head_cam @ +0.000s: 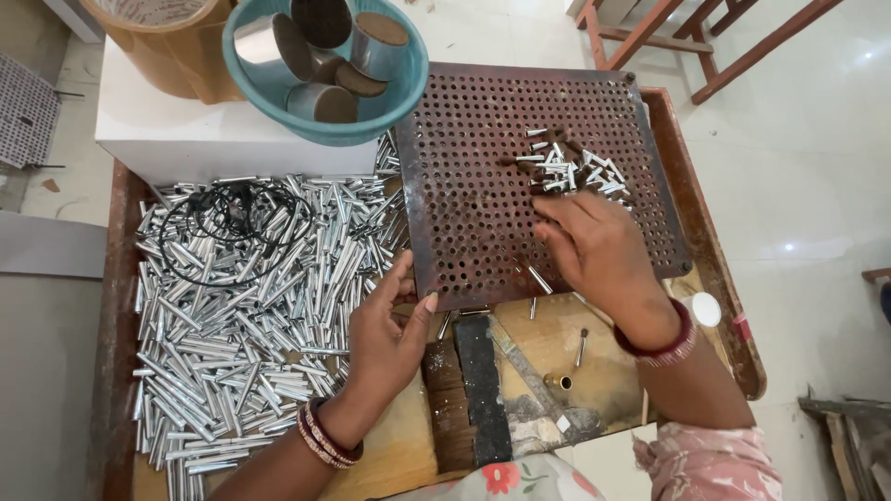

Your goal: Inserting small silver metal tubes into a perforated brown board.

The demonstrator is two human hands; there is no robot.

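A rusty perforated metal plate point(483, 176) lies tilted on a wooden tray. A small heap of short silver tubes point(571, 172) sits on its upper right part. My right hand point(594, 246) lies flat on the plate just below that heap, fingers spread toward the tubes. My left hand point(385, 329) grips the plate's lower left edge, thumb on top. Left of it spreads a big pile of longer silver tubes point(241, 315).
Black wire loops point(232, 218) lie on the big pile. A teal bowl point(264, 88) with metal cylinders and a tape roll point(176, 42) stand on a white box point(176, 134). A black bar point(483, 390), loose pins and a white cap point(706, 308) lie below the plate.
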